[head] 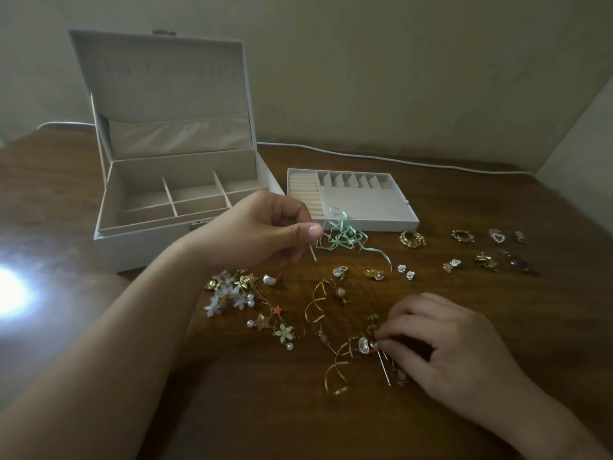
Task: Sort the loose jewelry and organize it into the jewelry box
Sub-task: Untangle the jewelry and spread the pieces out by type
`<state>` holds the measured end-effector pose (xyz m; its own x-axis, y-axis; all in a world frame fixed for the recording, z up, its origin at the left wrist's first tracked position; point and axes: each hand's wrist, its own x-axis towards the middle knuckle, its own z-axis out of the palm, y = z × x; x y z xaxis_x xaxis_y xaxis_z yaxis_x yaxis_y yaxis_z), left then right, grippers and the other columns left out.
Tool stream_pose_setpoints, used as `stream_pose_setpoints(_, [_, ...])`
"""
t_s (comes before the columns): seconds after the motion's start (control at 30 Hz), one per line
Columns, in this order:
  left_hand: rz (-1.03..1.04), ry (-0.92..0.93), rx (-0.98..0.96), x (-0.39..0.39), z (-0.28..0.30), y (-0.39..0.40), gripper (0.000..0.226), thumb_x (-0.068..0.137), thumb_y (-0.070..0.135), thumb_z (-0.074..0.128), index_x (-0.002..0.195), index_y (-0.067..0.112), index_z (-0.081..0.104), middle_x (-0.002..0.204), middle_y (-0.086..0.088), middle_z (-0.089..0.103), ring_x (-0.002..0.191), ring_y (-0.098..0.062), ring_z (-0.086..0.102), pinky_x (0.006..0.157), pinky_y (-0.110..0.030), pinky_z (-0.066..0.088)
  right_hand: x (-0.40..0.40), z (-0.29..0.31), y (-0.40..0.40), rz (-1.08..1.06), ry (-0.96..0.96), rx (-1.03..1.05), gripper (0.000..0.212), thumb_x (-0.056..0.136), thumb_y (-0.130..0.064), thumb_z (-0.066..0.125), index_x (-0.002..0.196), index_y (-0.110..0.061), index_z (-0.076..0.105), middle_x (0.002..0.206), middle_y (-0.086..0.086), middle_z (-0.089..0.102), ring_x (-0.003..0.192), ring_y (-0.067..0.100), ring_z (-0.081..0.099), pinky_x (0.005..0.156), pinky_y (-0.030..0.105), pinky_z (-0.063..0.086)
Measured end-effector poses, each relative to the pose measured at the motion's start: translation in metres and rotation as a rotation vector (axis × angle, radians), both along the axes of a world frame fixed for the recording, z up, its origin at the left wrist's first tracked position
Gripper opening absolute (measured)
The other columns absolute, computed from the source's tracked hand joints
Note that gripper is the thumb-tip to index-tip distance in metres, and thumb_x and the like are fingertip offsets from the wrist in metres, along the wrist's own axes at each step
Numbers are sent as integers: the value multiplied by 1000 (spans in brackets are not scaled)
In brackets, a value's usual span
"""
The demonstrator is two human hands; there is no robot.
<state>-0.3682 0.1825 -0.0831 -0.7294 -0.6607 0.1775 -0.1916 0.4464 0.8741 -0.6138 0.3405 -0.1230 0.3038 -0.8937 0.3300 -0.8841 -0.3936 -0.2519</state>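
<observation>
At five o'clock the right hand (444, 343) pinches a pearl earring (364, 345) in the pile. Higher, the left hand (262, 227) pinches a thin pin (312, 254). Loose jewelry (252, 300) covers the table (464, 200). At eleven o'clock the jewelry box (172, 180) looks empty, so sorting has hardly begun.

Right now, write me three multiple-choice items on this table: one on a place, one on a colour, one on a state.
1. Where does the removable tray sit?
A. inside the jewelry box
B. on the table, right of the jewelry box
C. on the lid

2. What colour is the ribbon by the tray?
A. mint green
B. red
C. black

3. What is the left hand doing?
A. lying flat
B. gripping the lid
C. pinching a thin pin

Key: 1 B, it rests on the wood beside the jewelry box; 2 A, its loops are pale green; 3 C, thumb and finger close on the thin pin.
</observation>
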Motion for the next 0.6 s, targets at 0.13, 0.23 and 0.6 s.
stream_pose_setpoints(0.13, [-1, -4, 38, -3, -2, 1, 58, 78, 64, 69, 80, 6, 65, 61, -6, 64, 50, -21, 54, 46, -22, 40, -1, 2, -2, 24, 19, 14, 14, 83, -47, 58, 86, -40, 69, 94, -25, 58, 89, -4, 57, 64, 23, 54])
stream_pose_setpoints(0.23, [26, 9, 37, -6, -2, 3, 54, 84, 55, 68, 84, 1, 65, 61, -5, 63, 45, -11, 52, 44, -18, 39, -6, 8, -3, 5, -221, 76, 12, 83, -43, 60, 84, -37, 71, 96, -21, 63, 92, 3, 62, 72, 15, 51])
stream_pose_setpoints(0.6, [80, 173, -164, -35, -1, 34, 10, 84, 18, 75, 94, 19, 74, 82, 2, 72, 73, -12, 68, 66, -27, 57, 33, 39, -56, -222, -1661, 857, 17, 89, -16, 50, 101, -7, 59, 73, 9, 65, 59, 18, 58, 47, 25, 43])
